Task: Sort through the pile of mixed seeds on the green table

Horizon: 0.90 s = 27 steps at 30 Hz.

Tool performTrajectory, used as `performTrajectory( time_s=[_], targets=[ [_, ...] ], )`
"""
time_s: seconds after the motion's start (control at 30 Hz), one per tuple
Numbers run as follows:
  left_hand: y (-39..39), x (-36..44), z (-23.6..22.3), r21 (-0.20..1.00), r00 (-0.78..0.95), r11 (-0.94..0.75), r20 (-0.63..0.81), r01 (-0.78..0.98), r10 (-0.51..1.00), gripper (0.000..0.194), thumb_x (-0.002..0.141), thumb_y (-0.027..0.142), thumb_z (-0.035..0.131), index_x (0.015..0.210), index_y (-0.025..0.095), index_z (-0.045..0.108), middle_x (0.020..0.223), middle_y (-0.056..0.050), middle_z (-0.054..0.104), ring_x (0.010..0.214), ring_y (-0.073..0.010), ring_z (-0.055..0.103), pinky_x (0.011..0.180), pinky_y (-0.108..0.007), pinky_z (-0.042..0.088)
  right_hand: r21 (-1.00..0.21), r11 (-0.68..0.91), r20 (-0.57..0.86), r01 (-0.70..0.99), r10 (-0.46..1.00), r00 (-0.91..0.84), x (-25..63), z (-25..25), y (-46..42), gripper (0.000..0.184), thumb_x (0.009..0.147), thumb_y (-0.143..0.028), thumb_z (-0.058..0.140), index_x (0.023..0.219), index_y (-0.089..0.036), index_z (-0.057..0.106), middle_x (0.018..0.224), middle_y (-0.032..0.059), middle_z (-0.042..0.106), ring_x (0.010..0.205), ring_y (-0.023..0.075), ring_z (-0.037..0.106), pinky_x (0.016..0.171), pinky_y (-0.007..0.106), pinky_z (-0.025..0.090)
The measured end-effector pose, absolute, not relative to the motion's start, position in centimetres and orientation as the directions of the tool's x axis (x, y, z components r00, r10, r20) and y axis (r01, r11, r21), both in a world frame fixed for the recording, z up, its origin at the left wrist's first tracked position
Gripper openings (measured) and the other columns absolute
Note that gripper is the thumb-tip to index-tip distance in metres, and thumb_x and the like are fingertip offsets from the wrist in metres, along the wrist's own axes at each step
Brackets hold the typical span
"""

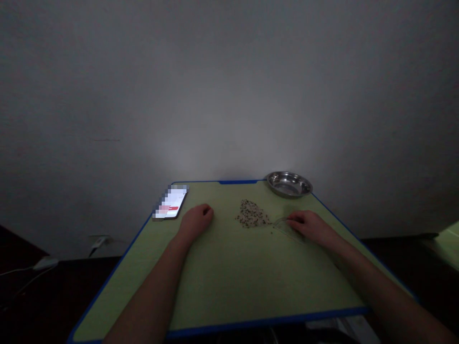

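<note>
Apparently, the right hand pinches the near edge of a thin, clear, curved-rimmed object, whose outline is faint, low over the pale green, blue-edged worktop. Just left of that hand lies a loose, flat heap of small dark and pale grains, with a few strays beside it. Beyond the same hand sits a round, shiny steel bowl. The left hand rests curled, fingers folded in, with a lit, dark-edged phone to its left.
</note>
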State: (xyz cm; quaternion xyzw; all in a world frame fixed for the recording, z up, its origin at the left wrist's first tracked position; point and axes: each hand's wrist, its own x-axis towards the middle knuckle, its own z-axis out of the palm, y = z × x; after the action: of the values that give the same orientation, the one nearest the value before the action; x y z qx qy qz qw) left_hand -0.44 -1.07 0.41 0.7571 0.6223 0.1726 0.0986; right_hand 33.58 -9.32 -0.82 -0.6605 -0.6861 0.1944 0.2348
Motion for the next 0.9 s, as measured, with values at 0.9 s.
performTrajectory(
  time_s=[0.9],
  targets=[
    [-1.2,-0.3,0.3,0.371,0.167,-0.205,0.132,0.906,0.977,0.032,0.083,0.037,0.039,0.085,0.019,0.065,0.086,-0.006,0.068,0.077,-0.0181,0.058,0.064,-0.027,0.038,-0.608,0.263,-0.021,0.75,0.938,-0.346,25.2,0.8,-13.2,0.018,0.08,-0.027,0.055,0.083,-0.018,0.07,0.071,0.0023,0.067,0.062,0.0143,0.057,0.056,0.024,0.038]
  ],
)
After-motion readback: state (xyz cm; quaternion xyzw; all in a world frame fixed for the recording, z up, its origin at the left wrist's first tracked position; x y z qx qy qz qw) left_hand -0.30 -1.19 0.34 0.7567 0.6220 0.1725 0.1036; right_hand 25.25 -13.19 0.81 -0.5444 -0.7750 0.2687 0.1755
